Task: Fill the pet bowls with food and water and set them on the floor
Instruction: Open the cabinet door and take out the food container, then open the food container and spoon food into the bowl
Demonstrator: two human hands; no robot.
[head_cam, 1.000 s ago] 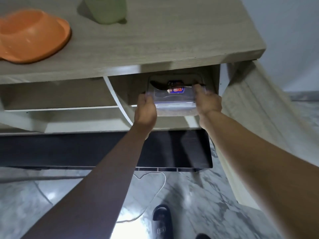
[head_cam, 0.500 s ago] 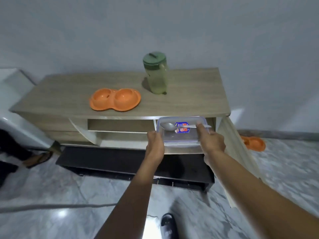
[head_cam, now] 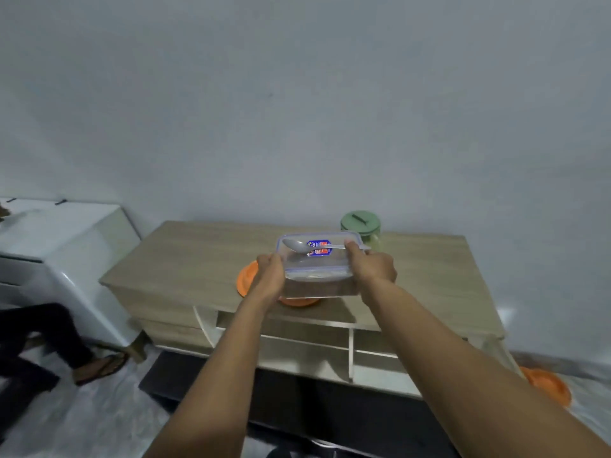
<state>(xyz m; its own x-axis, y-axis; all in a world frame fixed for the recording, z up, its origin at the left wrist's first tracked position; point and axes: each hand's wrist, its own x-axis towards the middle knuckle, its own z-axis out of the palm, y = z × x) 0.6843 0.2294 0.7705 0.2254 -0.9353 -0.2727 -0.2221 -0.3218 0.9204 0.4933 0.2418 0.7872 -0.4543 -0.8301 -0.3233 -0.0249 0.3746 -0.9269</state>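
A clear plastic food container (head_cam: 317, 271) with a blue-red label on its lid is held above the wooden cabinet top (head_cam: 185, 256). A metal spoon (head_cam: 297, 246) lies across the lid. My left hand (head_cam: 269, 276) grips the container's left side and my right hand (head_cam: 372, 267) grips its right side, thumb pressing the spoon handle. The orange double pet bowl (head_cam: 246, 279) sits on the cabinet under the container, mostly hidden by it. A green-lidded water jug (head_cam: 360, 224) stands behind the container.
A second orange bowl (head_cam: 547, 385) lies on the marble floor at the right. A white appliance (head_cam: 62, 256) stands left of the cabinet. Another person's leg and sandal (head_cam: 96, 366) are on the floor at left. The cabinet's open shelf compartment (head_cam: 304, 352) is below.
Both hands pulled the container out of the cabinet's open compartment and raised it over the cabinet top, above the orange bowl. The view rose from the shelf to the cabinet and wall.
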